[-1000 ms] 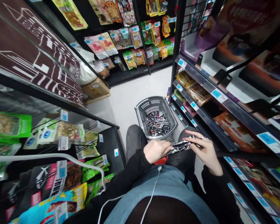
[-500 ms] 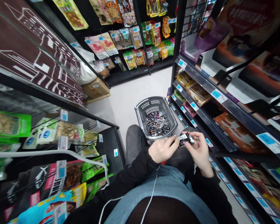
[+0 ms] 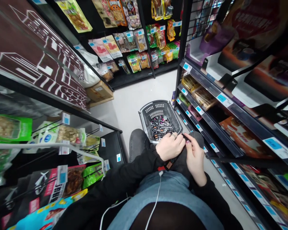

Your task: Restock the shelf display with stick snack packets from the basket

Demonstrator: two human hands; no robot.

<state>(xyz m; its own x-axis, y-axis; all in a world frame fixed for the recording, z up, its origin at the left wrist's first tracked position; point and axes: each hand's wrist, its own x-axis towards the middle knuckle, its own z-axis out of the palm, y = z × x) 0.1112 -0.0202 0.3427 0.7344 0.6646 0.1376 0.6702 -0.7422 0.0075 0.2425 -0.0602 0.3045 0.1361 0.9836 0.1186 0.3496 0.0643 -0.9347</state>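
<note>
My left hand (image 3: pixel 171 147), with a ring on one finger, is curled over a slim black stick packet. The brown-marked end of this black stick packet (image 3: pixel 169 164) sticks out below the palm, above my lap; most of its length is hidden by the fingers. My right hand (image 3: pixel 195 155) meets the left fingertips, thumb and forefinger pinched together at what looks like the packet's upper end. Just beyond both hands a grey shopping basket (image 3: pixel 146 123) rests on the floor between my knees. Many black stick packets (image 3: pixel 162 127) lie in it, several aligned in rows and others loose.
Close on the right rises a shelf rack (image 3: pixel 206 119) with price tags and boxed goods. To the left, bagged snacks (image 3: pixel 70 134) hang on hooks over a black shelf (image 3: pixel 111 150). A cardboard box (image 3: pixel 99 92) stands farther off. A white cable (image 3: pixel 156 199) runs down my front.
Both hands have drawn closer together, and the left has moved over the packet. The packet turned from lying crosswise to pointing down toward my lap. The basket stays in place.
</note>
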